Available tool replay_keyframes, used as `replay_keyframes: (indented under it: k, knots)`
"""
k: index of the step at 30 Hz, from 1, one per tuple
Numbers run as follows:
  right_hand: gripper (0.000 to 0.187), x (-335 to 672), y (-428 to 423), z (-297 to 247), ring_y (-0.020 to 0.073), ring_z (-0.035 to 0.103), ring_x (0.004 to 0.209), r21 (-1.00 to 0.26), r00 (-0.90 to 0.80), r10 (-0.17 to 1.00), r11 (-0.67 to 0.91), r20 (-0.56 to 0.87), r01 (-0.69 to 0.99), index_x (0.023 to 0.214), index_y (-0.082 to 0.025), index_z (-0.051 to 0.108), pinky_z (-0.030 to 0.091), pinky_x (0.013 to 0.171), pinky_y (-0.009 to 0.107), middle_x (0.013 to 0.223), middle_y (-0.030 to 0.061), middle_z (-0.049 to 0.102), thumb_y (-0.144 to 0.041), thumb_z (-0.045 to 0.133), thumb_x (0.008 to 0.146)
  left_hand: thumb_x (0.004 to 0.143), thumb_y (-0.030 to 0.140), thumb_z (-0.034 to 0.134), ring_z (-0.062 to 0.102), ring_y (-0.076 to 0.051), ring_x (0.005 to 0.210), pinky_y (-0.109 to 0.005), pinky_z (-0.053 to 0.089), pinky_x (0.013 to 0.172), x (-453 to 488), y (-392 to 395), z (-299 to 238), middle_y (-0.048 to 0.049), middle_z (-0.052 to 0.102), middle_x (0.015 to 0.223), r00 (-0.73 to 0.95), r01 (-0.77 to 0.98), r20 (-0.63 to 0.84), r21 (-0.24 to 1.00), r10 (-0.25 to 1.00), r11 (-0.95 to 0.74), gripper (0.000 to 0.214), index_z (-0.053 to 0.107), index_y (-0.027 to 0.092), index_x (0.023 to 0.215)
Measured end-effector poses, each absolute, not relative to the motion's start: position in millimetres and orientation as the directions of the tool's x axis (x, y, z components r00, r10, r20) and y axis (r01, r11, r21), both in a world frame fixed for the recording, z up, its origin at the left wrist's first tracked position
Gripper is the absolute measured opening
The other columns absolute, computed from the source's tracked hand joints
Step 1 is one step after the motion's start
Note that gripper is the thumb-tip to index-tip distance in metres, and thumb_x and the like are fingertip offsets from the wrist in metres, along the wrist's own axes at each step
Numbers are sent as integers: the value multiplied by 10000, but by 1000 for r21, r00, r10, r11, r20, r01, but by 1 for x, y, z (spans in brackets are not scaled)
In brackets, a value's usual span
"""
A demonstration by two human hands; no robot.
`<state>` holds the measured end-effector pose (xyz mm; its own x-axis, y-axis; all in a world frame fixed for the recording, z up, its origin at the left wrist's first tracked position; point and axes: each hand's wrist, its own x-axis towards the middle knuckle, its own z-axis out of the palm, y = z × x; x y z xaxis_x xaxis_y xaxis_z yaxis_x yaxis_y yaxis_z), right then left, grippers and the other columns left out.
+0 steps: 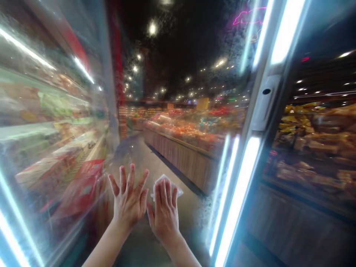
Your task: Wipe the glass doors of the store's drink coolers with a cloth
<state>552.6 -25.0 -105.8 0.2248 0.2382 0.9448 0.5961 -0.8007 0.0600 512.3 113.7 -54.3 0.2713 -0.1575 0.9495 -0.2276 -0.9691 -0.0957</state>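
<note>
My left hand is raised with its fingers spread wide, palm turned away from me toward the glass door. It appears to rest on the pane and holds nothing. Just to the right, my right hand lies flat over a white tissue, with the fingers close together and the thumb out to the left. The hand presses the tissue toward the glass, and the tissue's edges show above and to the right of the fingers. The palms and most of the tissue are hidden.
Bright light tubes run along the door's right frame, which carries a white fitting. At left, blurred shelves hold packaged goods. Seen through the glass are an aisle floor and a long wood-sided display stand; more goods lie right.
</note>
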Motion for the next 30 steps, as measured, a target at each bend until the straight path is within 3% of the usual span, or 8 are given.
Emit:
replay_keyframes:
  k: [8,15,21,23,26,30]
  knots:
    - [774,566,-48,-36,320,9,1603,14,212,170,-811,962,584,1647,-105,-14,175,1251,668,1715,173,97,-374,409,1057,966,257,572,-45,-276,1608,-583,-73,1293,519,100,-51,7,6,1733,247,-216,959,-88,-141,-972,774,176,387,1618]
    - [772,556,-56,-120,332,22,1602,42,243,203,-842,949,538,1638,-44,77,187,1266,630,1717,164,65,-317,467,1030,971,255,571,-64,-264,1609,-577,-79,1292,521,96,-53,29,-16,1734,280,-221,950,-75,-137,-972,782,157,393,1620]
    - [824,573,-67,-26,330,-11,1600,6,182,132,-825,974,565,1645,-107,-31,172,1242,693,1717,160,29,-434,436,1050,953,260,605,-71,-267,1608,-568,-98,1289,521,95,-51,16,-9,1738,271,-201,951,-97,-150,-975,809,168,394,1621]
    - [835,572,-62,-23,338,-8,1599,1,185,128,-825,974,565,1645,-102,-31,177,1233,710,1713,177,72,-444,440,1047,950,259,607,-80,-270,1607,-572,-90,1291,519,98,-51,22,-23,1738,277,-203,949,-92,-147,-975,815,165,403,1620]
    - [805,559,-48,-69,339,8,1600,33,221,190,-825,957,565,1642,-59,30,181,1247,685,1703,190,149,-386,451,1039,954,264,601,-84,-263,1607,-574,-90,1290,515,109,-53,35,-39,1737,284,-201,949,-85,-141,-976,819,148,411,1621]
    - [750,553,-39,-100,294,26,1605,197,174,362,-782,916,591,1640,-55,107,110,1299,585,1710,132,166,-361,432,1037,955,266,603,-76,-268,1608,-589,-92,1285,509,137,-49,28,-38,1738,283,-167,948,-102,-147,-981,821,146,413,1621]
